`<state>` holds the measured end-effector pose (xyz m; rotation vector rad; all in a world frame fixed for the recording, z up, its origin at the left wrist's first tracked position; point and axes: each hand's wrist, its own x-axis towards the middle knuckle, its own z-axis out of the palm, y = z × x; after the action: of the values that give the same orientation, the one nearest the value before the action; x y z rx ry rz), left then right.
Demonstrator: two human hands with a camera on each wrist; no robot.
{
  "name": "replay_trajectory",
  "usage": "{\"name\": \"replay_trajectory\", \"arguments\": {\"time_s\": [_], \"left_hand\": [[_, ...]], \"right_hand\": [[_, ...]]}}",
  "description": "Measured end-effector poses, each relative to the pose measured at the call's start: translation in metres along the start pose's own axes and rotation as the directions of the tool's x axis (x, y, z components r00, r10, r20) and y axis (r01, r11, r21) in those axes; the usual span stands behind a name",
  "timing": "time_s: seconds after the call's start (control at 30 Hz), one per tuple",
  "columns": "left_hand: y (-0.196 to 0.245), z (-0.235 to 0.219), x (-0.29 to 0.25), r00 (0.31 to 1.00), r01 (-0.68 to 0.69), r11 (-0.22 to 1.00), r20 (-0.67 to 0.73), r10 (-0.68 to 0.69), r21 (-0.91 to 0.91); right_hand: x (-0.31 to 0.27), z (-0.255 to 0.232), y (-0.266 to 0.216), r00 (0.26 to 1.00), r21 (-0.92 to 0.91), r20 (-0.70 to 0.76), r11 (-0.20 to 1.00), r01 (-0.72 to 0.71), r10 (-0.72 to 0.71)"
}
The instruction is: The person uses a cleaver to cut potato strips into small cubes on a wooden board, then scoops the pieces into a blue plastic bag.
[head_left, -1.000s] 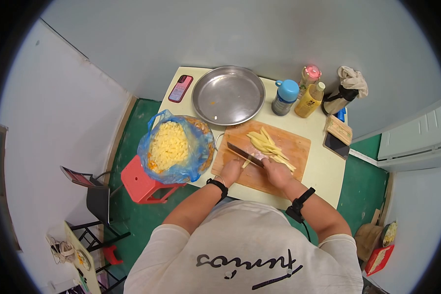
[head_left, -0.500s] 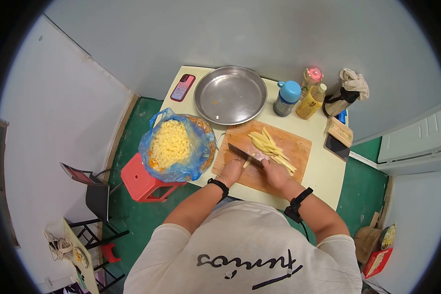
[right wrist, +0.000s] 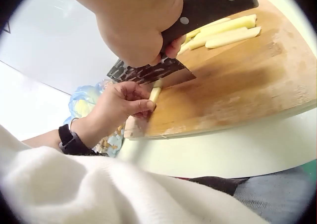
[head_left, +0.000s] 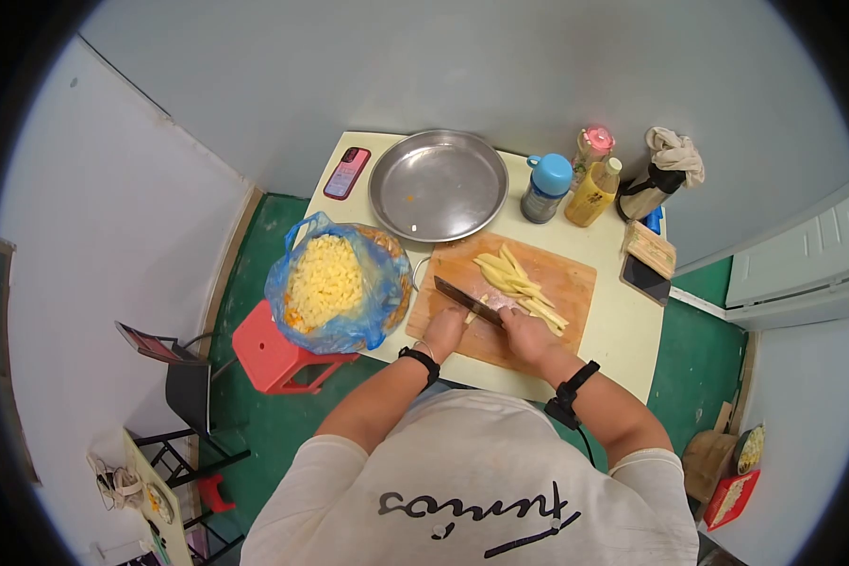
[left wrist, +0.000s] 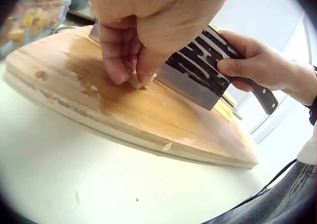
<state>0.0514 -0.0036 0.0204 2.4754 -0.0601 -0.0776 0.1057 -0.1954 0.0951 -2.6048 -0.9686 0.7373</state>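
Here, the left hand (head_left: 445,330) pinches a smooth, pale yellow strip (right wrist: 155,94) between thumb and fingertips, down on the scuffed, damp wooden board (head_left: 538,357). Just beside those fingertips, the right hand (head_left: 530,337) grips the dark, riveted handle of the broad steel cleaver (head_left: 457,294), its blade streaked with residue. Beyond the right fingers, long, flat-sided yellow sticks (head_left: 511,275) lie in a loose pile on the board.

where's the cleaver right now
In the head view, the cleaver is over the near-left part of the cutting board, gripped by the right hand.
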Motion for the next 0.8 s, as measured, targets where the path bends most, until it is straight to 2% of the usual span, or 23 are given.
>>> {"name": "replay_trajectory", "arguments": {"time_s": [0.07,0.13,0.23,0.43,0.57,0.63,0.8], "left_hand": [[0.0,0.001,-0.001,1.0,0.014,1.0,-0.018,-0.014,0.01],[0.0,0.002,-0.002,0.999,0.041,0.998,0.034,-0.042,0.04],[-0.001,0.002,-0.001,0.999,0.023,0.996,0.04,-0.027,0.084],[-0.003,0.005,-0.004,1.0,0.0,0.987,0.01,-0.002,0.159],[-0.003,0.006,-0.006,0.998,0.025,0.979,0.047,-0.035,0.201],[-0.004,0.009,-0.006,1.0,0.017,0.98,0.013,-0.02,0.199],[-0.007,0.011,-0.008,1.0,-0.001,0.975,-0.023,0.006,0.22]], "right_hand": [[-0.003,-0.003,-0.003,1.0,0.006,-0.003,1.0,0.0,0.0],[-0.007,-0.008,-0.009,0.999,0.005,0.026,1.0,-0.018,0.018],[-0.005,-0.004,-0.008,0.997,-0.02,0.075,0.999,-0.032,0.033],[-0.005,0.001,-0.005,1.0,0.02,-0.008,1.0,-0.001,0.001],[-0.01,-0.005,-0.011,1.0,0.017,0.002,1.0,0.016,-0.016],[-0.011,-0.008,-0.014,0.999,0.001,0.044,1.0,0.001,-0.001],[-0.012,-0.008,-0.015,0.999,-0.006,0.032,1.0,-0.019,0.019]]}}
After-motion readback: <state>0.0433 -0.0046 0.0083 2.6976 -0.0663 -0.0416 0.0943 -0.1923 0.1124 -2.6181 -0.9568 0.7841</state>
